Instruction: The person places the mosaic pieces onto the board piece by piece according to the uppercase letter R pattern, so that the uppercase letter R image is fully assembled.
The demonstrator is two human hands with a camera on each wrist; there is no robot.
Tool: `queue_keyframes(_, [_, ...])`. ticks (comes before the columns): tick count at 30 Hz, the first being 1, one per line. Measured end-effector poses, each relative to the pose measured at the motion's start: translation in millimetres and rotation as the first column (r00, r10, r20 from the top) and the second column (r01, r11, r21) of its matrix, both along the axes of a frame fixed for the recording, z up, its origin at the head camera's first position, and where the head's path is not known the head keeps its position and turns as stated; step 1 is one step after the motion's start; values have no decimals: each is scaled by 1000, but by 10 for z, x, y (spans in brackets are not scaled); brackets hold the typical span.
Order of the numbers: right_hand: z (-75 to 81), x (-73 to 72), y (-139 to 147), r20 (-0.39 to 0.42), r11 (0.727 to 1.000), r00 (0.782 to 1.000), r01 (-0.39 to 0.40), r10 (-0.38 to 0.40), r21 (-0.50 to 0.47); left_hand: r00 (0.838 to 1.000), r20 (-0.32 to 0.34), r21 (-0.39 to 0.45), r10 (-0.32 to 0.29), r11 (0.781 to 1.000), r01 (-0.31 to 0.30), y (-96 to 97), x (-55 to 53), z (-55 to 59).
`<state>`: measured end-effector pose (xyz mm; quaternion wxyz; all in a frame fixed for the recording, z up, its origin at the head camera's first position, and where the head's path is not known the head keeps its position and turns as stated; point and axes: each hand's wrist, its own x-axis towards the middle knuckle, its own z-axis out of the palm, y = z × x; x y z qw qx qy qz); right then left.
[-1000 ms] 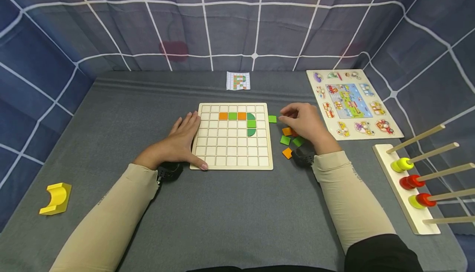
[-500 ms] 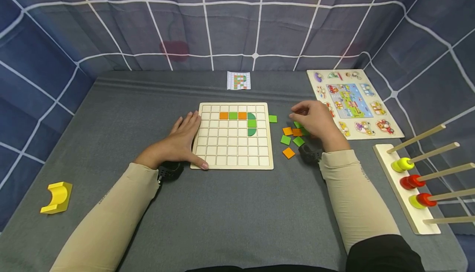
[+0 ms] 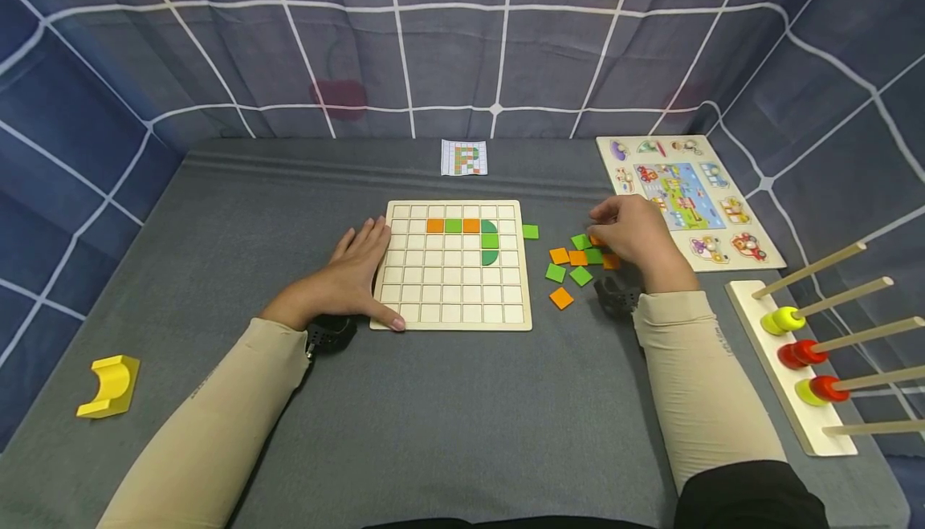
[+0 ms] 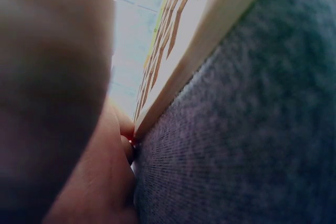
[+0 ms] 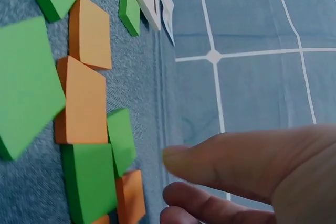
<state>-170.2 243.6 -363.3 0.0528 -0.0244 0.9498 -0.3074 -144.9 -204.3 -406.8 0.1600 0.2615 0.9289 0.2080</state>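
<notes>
In the head view my left hand [image 3: 347, 280] rests with fingers spread along the left edge of the wooden grid board [image 3: 451, 316], its thumb on the near left corner. Several orange and green squares plus two dark green rounded pieces [image 3: 489, 258] lie in the board's cells, forming a hooked line. Over the far right end of a loose tile pile hovers my right hand [image 3: 636, 240], partly hiding an orange tile [image 3: 595, 240]. In the right wrist view its thumb [image 5: 210, 156] and fingers stand apart with nothing between them, beside green tiles [image 5: 92, 182] and orange tiles [image 5: 86, 103].
A lone green tile [image 3: 531, 231] lies against the board's right edge. Behind stands a small pattern card [image 3: 464, 158]. To the right are a picture puzzle board [image 3: 711, 252] and a pegged stand [image 3: 766, 352] with rings. A yellow curved block [image 3: 116, 384] sits far left.
My right hand has moved right, from near the lone green tile to the pile's far right end, uncovering more green and orange tiles. My left hand has stayed on the board.
</notes>
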Motion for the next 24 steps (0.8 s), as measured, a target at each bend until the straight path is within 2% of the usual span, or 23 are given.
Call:
queue_keyframes(9, [-5,-11,48,12,997,999,-37,36,61,1000,-4,9,1,1000,-1,3,11,5])
queue_keyframes(15, [-8,-17,57,42,994,997,-73,70,77,1000,-8,21,2,1000,-1,5,18,7])
queue_keyframes(24, [-11,-19,59,45,989,993,-110,107,98,1000,-11,20,-2,1000,2,-5,15,10])
